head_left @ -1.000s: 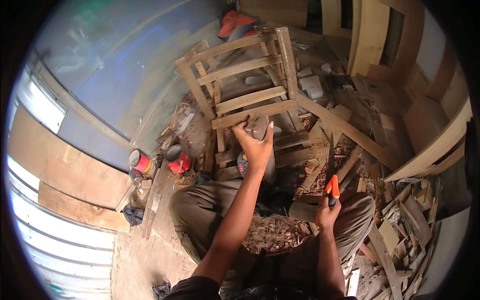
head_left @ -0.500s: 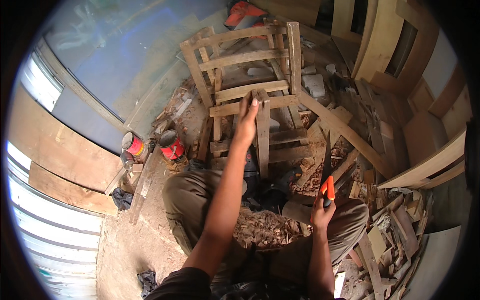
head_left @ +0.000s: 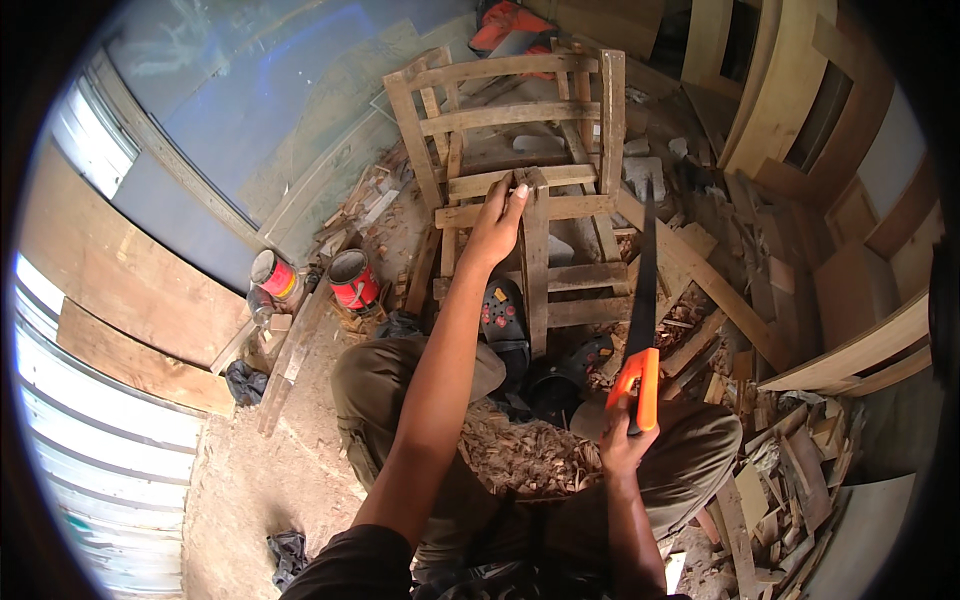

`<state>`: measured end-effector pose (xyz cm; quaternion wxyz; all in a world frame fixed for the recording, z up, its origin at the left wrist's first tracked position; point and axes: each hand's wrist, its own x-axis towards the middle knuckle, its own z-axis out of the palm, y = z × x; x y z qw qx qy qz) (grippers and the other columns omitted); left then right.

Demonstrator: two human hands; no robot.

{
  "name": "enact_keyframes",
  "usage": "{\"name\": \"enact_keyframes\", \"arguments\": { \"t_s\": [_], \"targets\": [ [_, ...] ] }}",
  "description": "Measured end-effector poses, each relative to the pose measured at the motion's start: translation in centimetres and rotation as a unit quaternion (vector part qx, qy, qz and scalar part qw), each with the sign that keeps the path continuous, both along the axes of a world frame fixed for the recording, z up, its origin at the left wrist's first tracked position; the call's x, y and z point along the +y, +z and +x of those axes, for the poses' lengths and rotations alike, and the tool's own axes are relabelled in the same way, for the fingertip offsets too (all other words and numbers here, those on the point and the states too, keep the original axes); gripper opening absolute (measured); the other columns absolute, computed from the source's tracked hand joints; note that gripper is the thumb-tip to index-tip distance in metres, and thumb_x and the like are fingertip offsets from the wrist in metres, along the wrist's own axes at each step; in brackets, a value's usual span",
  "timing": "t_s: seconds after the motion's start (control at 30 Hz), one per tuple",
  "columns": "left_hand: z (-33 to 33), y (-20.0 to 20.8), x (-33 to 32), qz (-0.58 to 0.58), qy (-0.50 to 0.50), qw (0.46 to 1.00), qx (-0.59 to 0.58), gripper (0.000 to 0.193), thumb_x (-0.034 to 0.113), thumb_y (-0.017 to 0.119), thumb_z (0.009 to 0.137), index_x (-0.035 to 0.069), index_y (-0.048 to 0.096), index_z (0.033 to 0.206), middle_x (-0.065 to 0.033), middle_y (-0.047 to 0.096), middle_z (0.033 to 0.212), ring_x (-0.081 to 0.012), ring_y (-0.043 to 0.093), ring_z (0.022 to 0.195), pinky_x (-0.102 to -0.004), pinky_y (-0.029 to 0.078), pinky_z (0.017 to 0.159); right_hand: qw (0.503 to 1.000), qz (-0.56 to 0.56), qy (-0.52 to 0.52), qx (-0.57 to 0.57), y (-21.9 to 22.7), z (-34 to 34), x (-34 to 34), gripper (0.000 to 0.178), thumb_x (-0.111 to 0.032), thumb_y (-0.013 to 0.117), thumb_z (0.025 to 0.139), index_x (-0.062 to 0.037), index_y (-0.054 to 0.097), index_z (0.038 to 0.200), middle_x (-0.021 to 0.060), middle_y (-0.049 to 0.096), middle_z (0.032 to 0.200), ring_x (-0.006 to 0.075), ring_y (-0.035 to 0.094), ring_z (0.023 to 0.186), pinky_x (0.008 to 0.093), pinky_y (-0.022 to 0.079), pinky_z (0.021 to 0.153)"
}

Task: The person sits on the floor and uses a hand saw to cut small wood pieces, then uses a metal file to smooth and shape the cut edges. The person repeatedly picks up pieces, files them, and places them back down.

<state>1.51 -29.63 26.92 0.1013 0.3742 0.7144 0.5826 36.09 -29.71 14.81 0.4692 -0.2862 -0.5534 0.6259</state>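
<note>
In front of me stands a wooden chair frame [head_left: 512, 115] with several cross slats. My left hand [head_left: 496, 225] grips the upper end of its near upright post [head_left: 535, 265], thumb against the left edge and fingers partly hidden behind. My right hand [head_left: 624, 440] is closed round the orange handle of a handsaw [head_left: 643, 300], held above my right knee. The dark blade points away from me and upward, to the right of the frame and apart from the post.
Two red paint cans [head_left: 353, 280] stand at the left beside loose planks. Wood shavings [head_left: 525, 455] cover the ground between my legs. A dark clog with charms [head_left: 503, 318] shows beneath the frame. Scrap wood [head_left: 790, 480] is heaped at the right, and boards [head_left: 780, 100] lean behind.
The handsaw has come round so its blade's long side shows more fully; my right hand has shifted slightly left. My left hand's fingers have slid from the post's top to its left side.
</note>
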Motion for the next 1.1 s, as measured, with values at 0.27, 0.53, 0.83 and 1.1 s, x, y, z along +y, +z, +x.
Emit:
{"name": "enact_keyframes", "arguments": {
  "t_s": [0.27,0.53,0.83,1.1],
  "targets": [
    [2.2,-0.8,0.2,0.034,-0.024,0.997,0.063,0.072,0.053,0.042,0.104,-0.002,0.036,0.15,-0.0251,0.038,0.152,-0.0376,0.038,0.142,-0.042,0.03,0.115,0.972,0.229,0.044,-0.037,9.7,-1.5,-3.1,0.01,-0.006,0.057,0.074,0.0025,0.058,0.078,0.0022,0.057,0.063,0.0117,0.055,0.053,0.0273,0.045,0.051],
    [0.2,-0.7,-0.3,0.052,0.0,0.996,0.078,0.066,0.05,0.04,0.105,-0.001,0.041,0.147,-0.0238,0.045,0.147,-0.0364,0.042,0.138,-0.0407,0.033,0.113,0.983,0.151,0.101,-0.009,10.2,-3.9,-4.2,0.008,0.001,0.068,0.083,0.0016,0.063,0.089,0.0045,0.054,0.061,0.0084,0.049,0.052,0.0263,0.043,0.05],
    [-2.0,-0.9,-0.9,0.03,0.016,0.999,0.02,0.067,0.054,0.039,0.105,-0.001,0.043,0.144,-0.0248,0.047,0.145,-0.0376,0.044,0.137,-0.0406,0.033,0.113,0.977,0.173,0.12,-0.044,10.1,-4.9,-4.7,0.008,0.0,0.069,0.082,-0.0012,0.061,0.084,0.0039,0.054,0.06,0.0107,0.05,0.049,0.0268,0.044,0.05],
    [-3.2,-1.1,-0.7,0.015,0.014,1.0,0.003,0.072,0.058,0.038,0.103,0.001,0.041,0.147,-0.025,0.045,0.147,-0.0384,0.042,0.138,-0.0432,0.033,0.113,0.971,0.201,0.118,-0.056,7.5,-6.5,-5.1,0.008,-0.003,0.069,0.086,-0.0008,0.062,0.085,0.0025,0.054,0.061,0.0074,0.049,0.051,0.026,0.044,0.051]
  ]
}}
